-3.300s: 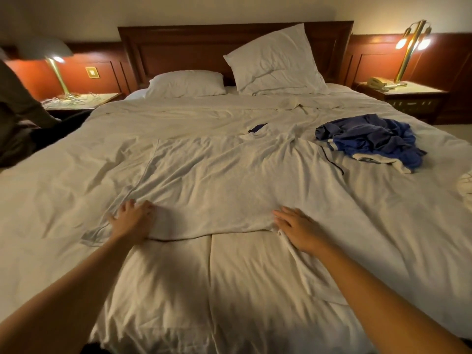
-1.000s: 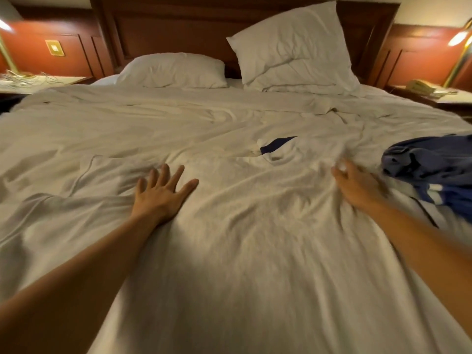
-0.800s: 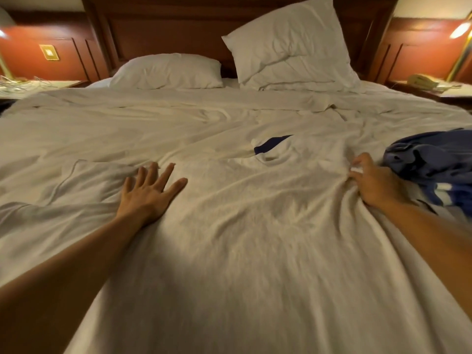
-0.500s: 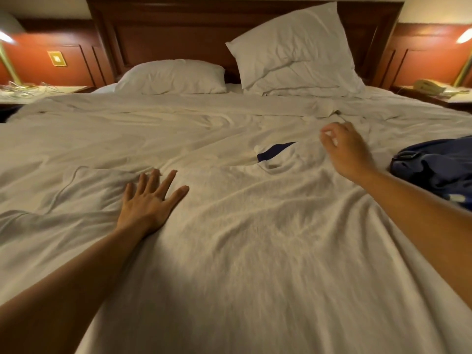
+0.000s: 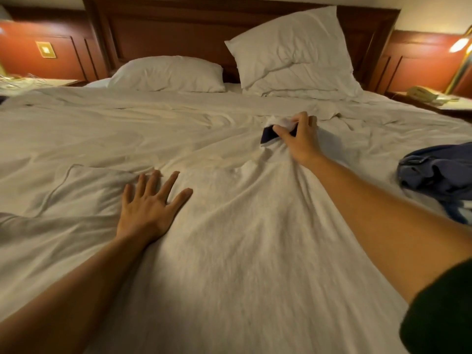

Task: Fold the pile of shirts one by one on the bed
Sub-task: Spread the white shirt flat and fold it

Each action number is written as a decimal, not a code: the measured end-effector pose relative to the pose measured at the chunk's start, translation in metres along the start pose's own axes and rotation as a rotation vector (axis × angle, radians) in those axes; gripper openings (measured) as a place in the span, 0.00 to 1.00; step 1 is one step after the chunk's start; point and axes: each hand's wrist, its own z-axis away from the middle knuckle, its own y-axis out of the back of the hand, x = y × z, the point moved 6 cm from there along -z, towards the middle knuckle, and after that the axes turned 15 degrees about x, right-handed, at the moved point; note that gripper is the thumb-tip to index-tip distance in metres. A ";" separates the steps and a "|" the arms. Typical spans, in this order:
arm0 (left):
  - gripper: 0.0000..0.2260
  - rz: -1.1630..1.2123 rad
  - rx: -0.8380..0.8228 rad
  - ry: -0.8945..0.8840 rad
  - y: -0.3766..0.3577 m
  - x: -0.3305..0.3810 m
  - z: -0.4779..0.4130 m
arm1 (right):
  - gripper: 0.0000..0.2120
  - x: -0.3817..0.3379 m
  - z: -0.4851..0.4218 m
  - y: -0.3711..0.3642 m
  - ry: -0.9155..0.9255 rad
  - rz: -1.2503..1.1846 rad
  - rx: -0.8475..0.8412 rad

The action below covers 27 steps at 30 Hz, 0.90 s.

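A white shirt (image 5: 242, 226) with a dark blue collar lining lies spread flat on the bed (image 5: 127, 129), its neck toward the headboard. My left hand (image 5: 150, 205) lies flat with fingers spread on the shirt's left shoulder, beside the left sleeve. My right hand (image 5: 298, 139) pinches the collar between thumb and fingers, and the cloth bunches up under it. A crumpled blue shirt (image 5: 439, 177) lies at the right edge of the bed, apart from both hands.
Two white pillows (image 5: 168, 74) (image 5: 296, 49) sit against the dark wooden headboard. A nightstand with a telephone (image 5: 421, 94) and a lit brass lamp (image 5: 462, 57) stands at the right. Another nightstand (image 5: 30, 83) is at the left.
My right hand has moved from the shirt's right shoulder to the collar and taken hold of it. My left hand has stayed flat on the left shoulder.
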 end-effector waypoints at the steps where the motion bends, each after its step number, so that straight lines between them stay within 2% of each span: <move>1: 0.38 0.002 0.003 -0.003 0.000 0.000 0.000 | 0.32 0.004 0.006 -0.014 -0.028 0.058 -0.135; 3: 0.36 0.001 -0.004 -0.003 0.001 0.001 0.001 | 0.34 0.031 0.028 -0.045 -0.025 0.457 -0.475; 4: 0.35 -0.002 -0.010 -0.003 0.001 0.001 0.000 | 0.32 0.042 0.034 -0.052 0.010 0.592 -0.545; 6: 0.34 -0.001 -0.011 0.001 0.002 0.002 0.000 | 0.27 0.044 0.041 -0.054 0.089 0.625 -0.513; 9: 0.34 0.004 -0.009 0.002 0.002 0.001 0.001 | 0.23 0.032 0.042 -0.038 0.204 0.599 -0.254; 11: 0.34 0.008 -0.014 0.000 0.002 0.002 0.001 | 0.26 0.032 0.041 -0.016 0.058 0.580 0.035; 12: 0.34 0.008 -0.014 -0.001 0.002 0.002 0.001 | 0.28 0.034 0.043 -0.013 -0.035 0.551 0.050; 15: 0.34 0.000 -0.020 0.000 0.003 0.002 0.002 | 0.35 0.040 0.049 -0.022 -0.214 0.477 -0.311; 16: 0.34 0.001 -0.024 -0.001 0.004 0.003 0.002 | 0.39 0.039 0.049 -0.018 -0.328 0.400 -0.393; 17: 0.34 0.001 -0.025 0.001 0.004 0.003 0.002 | 0.41 0.032 0.049 -0.011 -0.448 0.276 -0.395; 18: 0.34 0.000 -0.028 0.006 0.005 0.003 0.002 | 0.40 0.019 0.047 -0.003 -0.483 0.178 -0.346; 21: 0.34 0.031 -0.054 0.021 0.009 0.002 0.001 | 0.28 -0.050 0.083 0.019 -0.233 0.092 -0.210; 24: 0.31 0.120 -0.084 0.019 0.018 0.003 0.000 | 0.26 -0.088 0.174 0.012 -0.198 0.084 -0.367; 25: 0.30 0.164 -0.084 0.004 0.023 0.000 0.001 | 0.27 -0.090 0.198 0.005 -0.170 0.171 -0.438; 27: 0.31 0.199 -0.077 -0.068 0.037 -0.014 0.011 | 0.28 -0.092 0.231 -0.004 0.001 0.383 -0.494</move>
